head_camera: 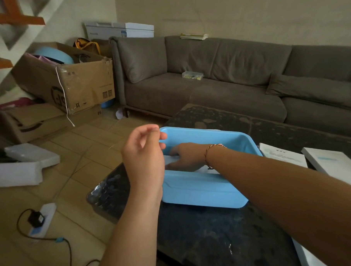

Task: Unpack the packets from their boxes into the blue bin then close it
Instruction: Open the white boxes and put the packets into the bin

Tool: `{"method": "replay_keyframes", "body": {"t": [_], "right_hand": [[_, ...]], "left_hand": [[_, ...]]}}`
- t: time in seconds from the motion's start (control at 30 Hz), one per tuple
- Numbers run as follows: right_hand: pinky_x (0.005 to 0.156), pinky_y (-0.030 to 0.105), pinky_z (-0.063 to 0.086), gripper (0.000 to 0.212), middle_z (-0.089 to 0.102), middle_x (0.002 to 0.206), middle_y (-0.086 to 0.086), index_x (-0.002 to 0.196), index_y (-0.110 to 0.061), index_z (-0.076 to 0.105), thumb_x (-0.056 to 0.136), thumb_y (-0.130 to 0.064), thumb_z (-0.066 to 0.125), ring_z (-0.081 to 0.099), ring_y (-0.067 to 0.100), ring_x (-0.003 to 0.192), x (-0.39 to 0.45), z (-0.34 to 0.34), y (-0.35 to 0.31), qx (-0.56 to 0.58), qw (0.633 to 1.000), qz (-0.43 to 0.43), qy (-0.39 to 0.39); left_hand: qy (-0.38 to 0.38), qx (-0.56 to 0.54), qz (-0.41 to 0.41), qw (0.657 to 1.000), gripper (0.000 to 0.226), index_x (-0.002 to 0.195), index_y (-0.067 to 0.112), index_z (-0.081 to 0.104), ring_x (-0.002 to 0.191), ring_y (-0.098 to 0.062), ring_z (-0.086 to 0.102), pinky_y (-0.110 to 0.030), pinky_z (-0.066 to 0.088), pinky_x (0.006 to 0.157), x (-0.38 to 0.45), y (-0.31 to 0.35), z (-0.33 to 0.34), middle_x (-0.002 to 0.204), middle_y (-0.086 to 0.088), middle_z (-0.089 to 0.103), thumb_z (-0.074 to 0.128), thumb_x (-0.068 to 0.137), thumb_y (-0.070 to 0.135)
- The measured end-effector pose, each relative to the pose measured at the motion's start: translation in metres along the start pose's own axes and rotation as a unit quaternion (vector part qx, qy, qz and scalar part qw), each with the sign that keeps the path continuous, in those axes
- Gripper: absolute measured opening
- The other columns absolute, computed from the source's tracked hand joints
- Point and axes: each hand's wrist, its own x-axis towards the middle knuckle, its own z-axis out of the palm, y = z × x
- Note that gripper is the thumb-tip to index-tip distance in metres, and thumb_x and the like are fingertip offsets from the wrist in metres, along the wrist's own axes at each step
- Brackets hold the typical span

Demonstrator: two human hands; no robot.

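head view shows our right hand (186,156) reaching across into the blue bin (204,189), which sits at the desk's (216,235) left edge with its long axis running left to right; the fingers lie spread on a white packet (172,163) at the bin's left end. our left hand (144,151) hovers at the bin's left rim, loosely curled, holding nothing. white boxes (330,161) lie near the desk's right edge, so the right hand is nearer them.
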Motion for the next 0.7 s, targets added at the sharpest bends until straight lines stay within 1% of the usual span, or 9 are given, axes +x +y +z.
{"method": "replay_keyframes", "body": {"t": [0.1,0.2,0.27,0.4,0.47,0.53,0.6,0.63,0.7], "right_hand": [[0.083,0.032,0.039,0.045,0.057,0.106,-0.001,0.111,-0.019,0.057,0.095,-0.059,0.045,0.052,0.02,0.096,0.003,0.0,-0.003,-0.01,1.0,-0.006,0.007],[0.08,0.032,0.038,0.034,0.057,0.101,-0.002,0.097,-0.023,0.05,0.096,-0.057,0.045,0.052,0.02,0.093,0.004,0.0,-0.002,-0.02,0.999,-0.023,0.021],[0.08,0.032,0.038,0.034,0.058,0.101,-0.001,0.098,-0.022,0.054,0.096,-0.055,0.046,0.053,0.021,0.093,0.004,0.001,-0.002,-0.035,0.999,-0.023,0.024],[0.083,0.033,0.042,0.044,0.06,0.105,0.0,0.113,-0.018,0.059,0.096,-0.056,0.046,0.054,0.022,0.096,0.002,0.002,-0.006,-0.031,0.999,-0.014,0.033],[0.089,0.033,0.046,0.048,0.063,0.112,0.003,0.118,-0.017,0.06,0.095,-0.057,0.046,0.058,0.024,0.103,-0.009,-0.011,-0.003,-0.023,0.997,-0.017,0.078],[0.093,0.03,0.047,0.046,0.067,0.118,0.002,0.126,-0.016,0.06,0.095,-0.05,0.053,0.061,0.02,0.109,-0.039,-0.028,0.006,0.027,0.983,-0.039,0.175],[0.093,0.025,0.051,0.038,0.071,0.111,-0.003,0.125,-0.018,0.063,0.093,-0.039,0.062,0.066,0.01,0.102,-0.09,-0.039,0.021,0.134,0.947,-0.086,0.279],[0.09,0.022,0.053,0.033,0.073,0.106,-0.006,0.121,-0.018,0.065,0.092,-0.034,0.063,0.068,0.006,0.097,-0.121,-0.037,0.032,0.177,0.921,-0.105,0.331],[0.084,0.018,0.054,0.024,0.074,0.098,-0.011,0.113,-0.023,0.068,0.09,-0.029,0.064,0.07,0.005,0.092,-0.188,-0.016,0.058,0.234,0.873,-0.105,0.416]], "left_hand": [[0.0,-0.001,0.005,1.0,0.015,0.089,0.018,0.069,0.066,-0.008,0.06,-0.019,0.048,0.063,0.0,-0.001,0.001,0.074,0.003,0.07,0.056,0.095,0.013],[0.004,-0.005,0.012,1.0,0.016,0.087,0.018,0.069,0.063,-0.005,0.059,-0.017,0.048,0.062,0.0,-0.004,0.002,0.073,0.004,0.069,0.057,0.095,0.012],[0.005,-0.007,0.018,1.0,0.016,0.086,0.018,0.069,0.063,-0.005,0.059,-0.016,0.048,0.062,0.0,-0.005,0.003,0.072,0.003,0.069,0.057,0.094,0.011],[0.006,-0.002,0.037,0.999,0.017,0.086,0.019,0.069,0.066,-0.005,0.061,-0.014,0.048,0.06,0.0,-0.006,0.005,0.072,0.006,0.069,0.057,0.094,0.011],[0.001,0.011,0.066,0.998,0.015,0.088,0.019,0.069,0.068,-0.007,0.062,-0.017,0.049,0.061,0.001,-0.008,0.005,0.074,0.006,0.069,0.057,0.094,0.011],[0.0,0.055,0.164,0.985,0.013,0.09,0.018,0.067,0.073,-0.011,0.064,-0.025,0.052,0.065,-0.003,-0.011,0.005,0.079,0.004,0.069,0.057,0.093,0.01],[-0.022,0.102,0.308,0.946,0.01,0.093,0.014,0.066,0.074,-0.011,0.063,-0.029,0.053,0.066,-0.013,-0.012,0.007,0.082,0.006,0.066,0.058,0.092,0.009],[-0.057,0.112,0.367,0.922,0.009,0.094,0.011,0.066,0.074,-0.012,0.062,-0.029,0.052,0.066,-0.022,-0.012,0.009,0.083,0.005,0.065,0.057,0.092,0.009],[-0.189,0.123,0.446,0.866,0.012,0.092,0.003,0.067,0.076,-0.013,0.06,-0.028,0.05,0.068,-0.049,-0.012,0.011,0.085,0.0,0.065,0.056,0.091,0.01]]}}
